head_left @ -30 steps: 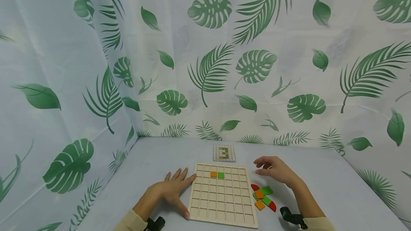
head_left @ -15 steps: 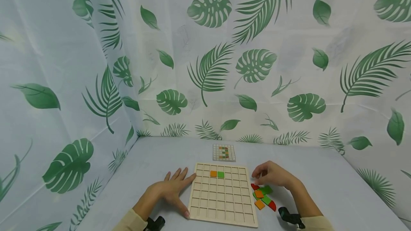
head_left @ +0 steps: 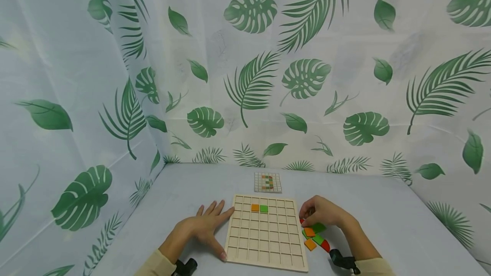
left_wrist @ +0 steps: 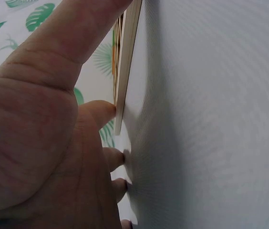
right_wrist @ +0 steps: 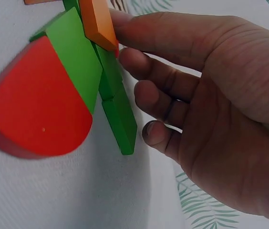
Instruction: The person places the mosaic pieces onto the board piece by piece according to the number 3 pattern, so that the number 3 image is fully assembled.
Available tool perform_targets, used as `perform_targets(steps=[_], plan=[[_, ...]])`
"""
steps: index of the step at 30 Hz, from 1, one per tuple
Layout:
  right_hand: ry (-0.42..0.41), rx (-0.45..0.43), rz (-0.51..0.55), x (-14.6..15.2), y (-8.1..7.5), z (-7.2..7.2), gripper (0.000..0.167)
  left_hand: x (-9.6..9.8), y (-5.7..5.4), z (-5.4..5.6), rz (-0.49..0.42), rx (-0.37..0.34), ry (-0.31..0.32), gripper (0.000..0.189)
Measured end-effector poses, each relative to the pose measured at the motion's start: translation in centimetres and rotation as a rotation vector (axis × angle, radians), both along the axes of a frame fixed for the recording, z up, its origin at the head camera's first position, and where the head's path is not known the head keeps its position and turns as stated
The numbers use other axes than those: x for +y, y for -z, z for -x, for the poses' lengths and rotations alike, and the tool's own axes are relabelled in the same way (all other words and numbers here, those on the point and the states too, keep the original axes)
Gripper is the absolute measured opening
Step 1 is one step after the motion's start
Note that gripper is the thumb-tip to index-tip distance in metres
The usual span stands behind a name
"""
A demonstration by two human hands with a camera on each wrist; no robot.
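A wooden grid board (head_left: 264, 239) lies flat on the table, with an orange square tile (head_left: 255, 208) and a green square tile (head_left: 264, 209) side by side in its upper cells. Along the board's left edge my left hand (head_left: 207, 228) is spread, thumb and index finger touching the wood (left_wrist: 129, 52). My right hand (head_left: 327, 213) is over the loose pieces right of the board, its thumb and index finger pinching a red rounded piece (head_left: 301, 221), mostly hidden by the fingers. In the right wrist view, an orange tile (right_wrist: 98, 24) partly covers that pinch.
Several loose pieces lie beside the board's right edge, among them an orange tile (head_left: 310, 245), a green tile (head_left: 318, 239) and another red rounded piece (right_wrist: 39, 102). A small card with a coloured grid pattern (head_left: 267, 182) lies behind the board. Leaf-printed cloth (head_left: 253, 84) surrounds the table.
My right hand has come down and slightly toward me, from above the loose pieces to the red rounded piece, with its fingers closing in. The left hand and board have stayed put.
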State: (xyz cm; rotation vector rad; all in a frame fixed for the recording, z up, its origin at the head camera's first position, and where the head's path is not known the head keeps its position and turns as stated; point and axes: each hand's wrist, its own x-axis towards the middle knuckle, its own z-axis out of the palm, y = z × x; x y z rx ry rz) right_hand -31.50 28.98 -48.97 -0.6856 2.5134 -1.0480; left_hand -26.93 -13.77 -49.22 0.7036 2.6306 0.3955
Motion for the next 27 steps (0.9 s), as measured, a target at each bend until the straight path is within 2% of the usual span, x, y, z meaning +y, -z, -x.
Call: perform_targets(steps=[6, 12, 19, 24, 27], plan=[[-0.002, -0.007, -0.007, 0.08, 0.24, 0.05, 0.013, 0.00, -0.10, -0.04, -0.005, -0.003, 0.002, 0.132], [-0.015, -0.037, -0.003, -0.26, -0.24, -0.24, 0.015, 0.13, -0.34, -0.17, 0.002, -0.004, -0.004, 0.131], [-0.019, -0.062, 0.025, -0.37, -0.23, -0.33, 0.018, 0.05, -0.15, -0.12, -0.003, -0.004, 0.001, 0.132], [0.008, -0.068, 0.041, -0.23, -0.03, -0.17, 0.018, 0.06, -0.17, -0.15, -0.003, -0.001, 0.004, 0.132], [0.062, -0.056, 0.048, -0.16, -0.16, -0.15, 0.017, 0.05, -0.35, -0.22, -0.004, 0.000, 0.005, 0.132]])
